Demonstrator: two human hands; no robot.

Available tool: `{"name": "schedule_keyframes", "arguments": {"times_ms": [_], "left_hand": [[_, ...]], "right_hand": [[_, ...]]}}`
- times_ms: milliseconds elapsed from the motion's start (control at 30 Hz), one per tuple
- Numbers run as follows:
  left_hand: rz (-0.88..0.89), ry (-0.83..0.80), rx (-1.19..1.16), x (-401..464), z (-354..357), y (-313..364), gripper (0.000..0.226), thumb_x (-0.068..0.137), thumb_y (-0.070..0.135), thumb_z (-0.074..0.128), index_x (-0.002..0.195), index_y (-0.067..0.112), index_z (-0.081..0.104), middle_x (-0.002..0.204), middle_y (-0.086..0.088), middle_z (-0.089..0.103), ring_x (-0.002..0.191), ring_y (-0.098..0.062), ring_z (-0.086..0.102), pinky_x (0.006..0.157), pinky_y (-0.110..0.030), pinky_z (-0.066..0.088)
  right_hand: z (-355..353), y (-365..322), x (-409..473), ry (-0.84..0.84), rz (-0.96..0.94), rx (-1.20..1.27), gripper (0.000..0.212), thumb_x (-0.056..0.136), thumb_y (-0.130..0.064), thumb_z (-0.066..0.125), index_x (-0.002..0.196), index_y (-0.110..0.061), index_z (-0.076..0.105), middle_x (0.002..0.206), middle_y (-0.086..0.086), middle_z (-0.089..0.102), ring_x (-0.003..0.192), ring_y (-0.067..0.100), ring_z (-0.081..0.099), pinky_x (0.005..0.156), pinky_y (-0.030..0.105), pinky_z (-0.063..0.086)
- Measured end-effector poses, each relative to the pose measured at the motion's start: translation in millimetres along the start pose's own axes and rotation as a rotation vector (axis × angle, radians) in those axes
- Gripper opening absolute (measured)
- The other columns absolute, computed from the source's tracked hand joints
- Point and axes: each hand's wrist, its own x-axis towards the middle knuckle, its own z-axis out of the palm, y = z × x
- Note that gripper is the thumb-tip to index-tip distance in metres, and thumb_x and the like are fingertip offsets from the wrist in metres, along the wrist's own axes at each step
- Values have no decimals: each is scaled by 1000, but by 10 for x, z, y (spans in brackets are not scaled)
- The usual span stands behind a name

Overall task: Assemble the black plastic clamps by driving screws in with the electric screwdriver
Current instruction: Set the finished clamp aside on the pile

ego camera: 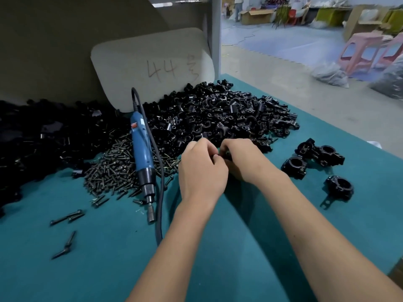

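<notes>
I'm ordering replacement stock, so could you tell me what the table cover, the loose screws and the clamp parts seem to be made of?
The table cover looks like teal felt or a similar matte cloth: flat colour, no glare. The screws look like dark-coated metal, with dull brownish glints on heads and shanks. The clamp parts look like moulded black plastic, semi-gloss, with soft highlights on curved edges.
</notes>
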Motion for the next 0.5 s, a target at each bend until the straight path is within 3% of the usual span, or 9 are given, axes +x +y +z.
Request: {"name": "schedule_keyframes", "arguments": {"times_ms": [67, 133, 200, 267, 333, 400, 500], "left_hand": [[-10, 7, 7, 22, -51, -65, 14, 88, 10, 61, 82, 22, 61, 94, 3, 62, 85, -17, 58, 78, -37, 49], [-6, 25, -5, 27, -110, -124, 14, 89, 11, 62, 82, 22, 61, 92, 4, 64, 84, -16, 59, 79, -40, 51], [56, 75, -67, 16, -188, -161, 14, 90, 12, 62, 81, 23, 61, 88, 5, 64, 80, -13, 60, 76, -37, 51], [154, 175, -136, 1, -319, -206, 12, 89, 12, 62, 82, 22, 61, 84, 7, 64, 78, -10, 60, 71, -27, 48], [227, 298, -162, 1, -486, -285, 9, 89, 11, 63, 84, 19, 62, 82, 7, 63, 76, -10, 59, 69, -19, 43], [230, 416, -181, 30, -659, -402, 8, 89, 10, 63, 84, 17, 62, 82, 6, 63, 75, -11, 59, 68, -18, 42], [97, 571, -86, 125, -944, -718, 6, 89, 10, 60, 86, 14, 61, 85, 3, 62, 79, -17, 57, 70, -27, 42]], "right_hand": [[24, -33, 8, 60, 5, 37, 8, 96, -24, 68, 100, -17, 68, 99, 5, 64, 91, 29, 63, 76, 36, 51], [3, -117, 10, 227, -34, 106, 10, 99, -23, 68, 97, -14, 73, 96, 5, 66, 86, 23, 61, 80, 35, 51], [-74, -269, -10, 402, -119, 262, 19, 101, -25, 67, 89, -11, 75, 80, -1, 65, 73, 11, 55, 71, 25, 43], [-158, -514, -37, 471, -200, 397, 34, 104, -26, 62, 75, -8, 67, 65, -7, 54, 61, 7, 45, 62, 23, 33], [-170, -820, -40, 464, -253, 497, 46, 108, -26, 55, 67, -7, 49, 59, -5, 41, 58, 11, 35, 59, 27, 29], [-121, -1125, -14, 404, -301, 608, 47, 111, -25, 48, 70, -2, 42, 62, 2, 38, 60, 18, 36, 60, 35, 35], [68, -1497, 49, 203, -295, 732, 42, 111, -31, 48, 82, 0, 48, 68, 7, 51, 62, 28, 57, 62, 52, 50]]}}
